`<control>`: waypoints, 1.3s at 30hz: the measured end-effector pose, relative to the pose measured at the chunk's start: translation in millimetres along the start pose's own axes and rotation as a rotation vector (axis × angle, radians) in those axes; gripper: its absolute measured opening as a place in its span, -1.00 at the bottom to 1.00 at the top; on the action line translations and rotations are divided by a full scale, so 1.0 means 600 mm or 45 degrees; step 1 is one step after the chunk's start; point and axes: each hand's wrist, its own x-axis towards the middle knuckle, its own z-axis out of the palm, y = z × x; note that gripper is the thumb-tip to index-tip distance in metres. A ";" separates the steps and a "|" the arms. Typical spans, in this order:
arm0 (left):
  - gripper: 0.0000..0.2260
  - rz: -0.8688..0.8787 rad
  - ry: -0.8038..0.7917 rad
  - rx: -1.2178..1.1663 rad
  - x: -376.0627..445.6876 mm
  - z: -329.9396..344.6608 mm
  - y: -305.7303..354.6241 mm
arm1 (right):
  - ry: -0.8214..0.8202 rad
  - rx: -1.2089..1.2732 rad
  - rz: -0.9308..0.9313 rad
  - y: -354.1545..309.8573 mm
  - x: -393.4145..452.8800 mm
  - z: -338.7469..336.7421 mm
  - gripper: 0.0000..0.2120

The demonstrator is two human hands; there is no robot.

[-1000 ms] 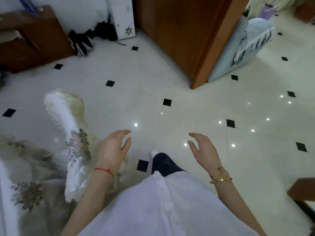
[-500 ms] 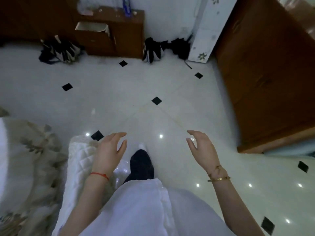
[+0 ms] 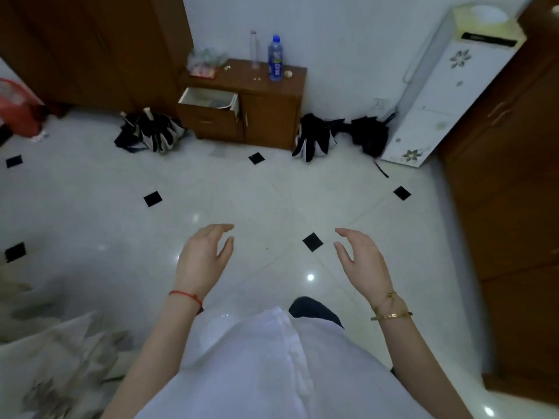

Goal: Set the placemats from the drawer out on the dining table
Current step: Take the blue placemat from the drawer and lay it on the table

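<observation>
A small brown cabinet stands against the far wall, and its white-lined drawer is pulled open at the top left. I cannot make out what lies in the drawer. My left hand and my right hand hover side by side above the floor, well short of the cabinet, fingers relaxed and holding nothing. No placemat shows clearly. A floral cloth-covered surface fills the lower left, blurred.
Bottles, one with a blue label, stand on the cabinet. Folded dark umbrellas lie on the floor on both sides of it. A white appliance leans at the back right beside a tall wooden cupboard. A red bag sits far left.
The view has swung left and up: the cabinet with its open drawer has come to the centre ahead and closer. Both hands stay raised and empty.
</observation>
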 end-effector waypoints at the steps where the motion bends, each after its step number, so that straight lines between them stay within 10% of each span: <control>1: -0.79 -0.004 -0.003 -0.003 0.034 0.003 -0.003 | -0.019 0.002 0.005 0.000 0.034 0.005 -0.68; 28: -0.77 -0.587 0.218 -0.012 0.895 0.037 -0.298 | -0.383 -0.093 -0.466 -0.187 1.143 0.226 -0.68; 39: -0.76 -0.290 0.157 0.110 1.325 -0.119 -0.554 | -0.262 0.003 -0.373 -0.411 1.482 0.367 -0.71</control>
